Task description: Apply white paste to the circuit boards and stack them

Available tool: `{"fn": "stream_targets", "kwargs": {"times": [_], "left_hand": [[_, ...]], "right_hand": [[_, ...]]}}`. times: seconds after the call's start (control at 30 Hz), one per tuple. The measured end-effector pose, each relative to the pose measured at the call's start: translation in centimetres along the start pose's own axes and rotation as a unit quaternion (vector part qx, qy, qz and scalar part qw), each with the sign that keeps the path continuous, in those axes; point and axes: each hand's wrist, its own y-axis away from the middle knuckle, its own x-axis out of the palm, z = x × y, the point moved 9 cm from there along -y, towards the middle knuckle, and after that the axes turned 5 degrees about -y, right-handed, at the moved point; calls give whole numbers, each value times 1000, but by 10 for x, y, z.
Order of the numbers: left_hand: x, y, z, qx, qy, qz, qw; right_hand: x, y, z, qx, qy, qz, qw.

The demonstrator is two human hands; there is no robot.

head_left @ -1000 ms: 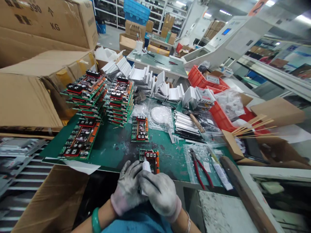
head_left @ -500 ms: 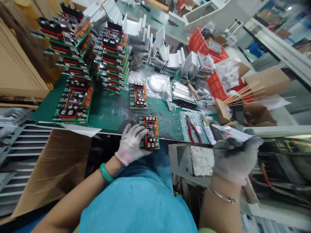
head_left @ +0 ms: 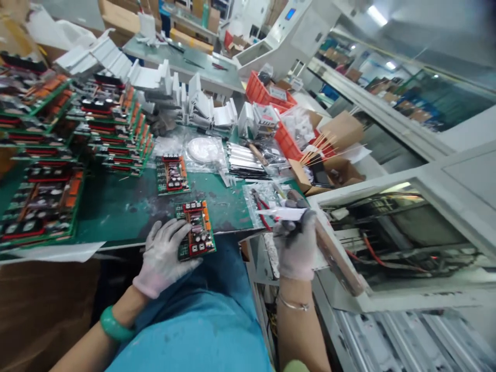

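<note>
My left hand [head_left: 166, 253], in a pale glove, grips the left edge of a circuit board [head_left: 198, 235] at the front edge of the green bench. The board carries orange parts and black blocks. To its right my gloved right hand [head_left: 298, 248] is closed around a white tube [head_left: 289, 213] with a pointed tip, which points left. Beneath the tube, red-handled pliers [head_left: 264, 219] lie on a clear plastic bag. A second circuit board [head_left: 172, 174] lies flat just behind the held one.
Tall stacks of circuit boards [head_left: 120, 139] stand at the left. Silver heat sinks [head_left: 201, 106] line the back, near a bagged white roll [head_left: 203, 150] and thin metal strips [head_left: 246, 163]. Red crates [head_left: 267, 93] and a cardboard box [head_left: 341, 173] with wooden sticks are at the right.
The view has turned right. My right hand has come inward toward the board with the tube, whose pointed tip now shows clearly. My left hand stays on the board.
</note>
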Motion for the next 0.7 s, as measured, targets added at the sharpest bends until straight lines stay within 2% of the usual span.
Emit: {"fn": "stream_targets", "kwargs": {"times": [0.07,0.17,0.33,0.43,0.53,0.7], "left_hand": [[-1,-1,0,11,-8,-6,1000],[-2,-3,0,15,-16,-13,1000],[-3,-4,0,19,-19,-19,999],[-4,-4,-1,25,-27,-20,999],[-5,-3,-3,35,-37,-10,999],[-4,0,-4,38,-45,11,998]], "right_hand": [[-3,0,-15,23,5,-14,1000],[-2,0,-32,47,59,-1,997],[3,4,-48,63,126,22,990],[10,12,-57,74,136,50,987],[11,18,-64,83,137,53,986],[8,26,-87,161,95,34,982]]}}
